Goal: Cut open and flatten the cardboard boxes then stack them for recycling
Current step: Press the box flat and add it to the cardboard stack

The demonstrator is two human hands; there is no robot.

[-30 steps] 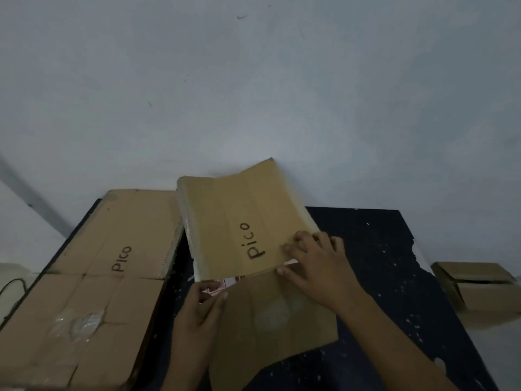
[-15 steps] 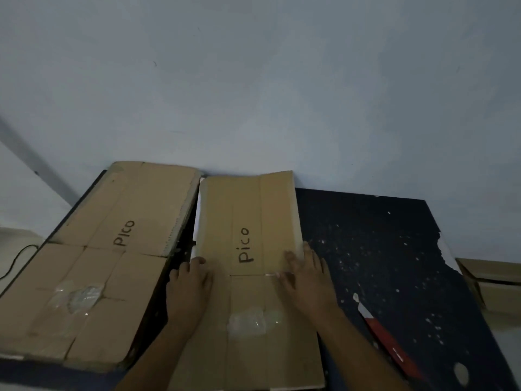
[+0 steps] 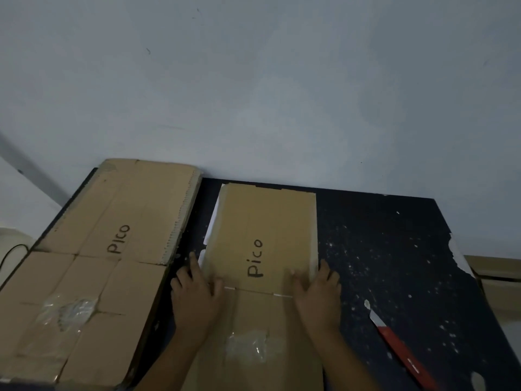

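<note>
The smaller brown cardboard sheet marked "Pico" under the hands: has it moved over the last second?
Yes. The smaller brown cardboard sheet lay bowed and tilted, overlapping the big flattened cardboard stack; now it lies flat, clear to the right of that stack, pressed by the left hand and right hand.

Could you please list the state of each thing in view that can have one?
Middle cardboard box: flattened, pressed down.
Left cardboard box: flattened, lying free.
Left hand: open, pressing.
Right hand: open, pressing.
Red cutter: blade out, untouched.
Box at right edge: not flattened.
</note>
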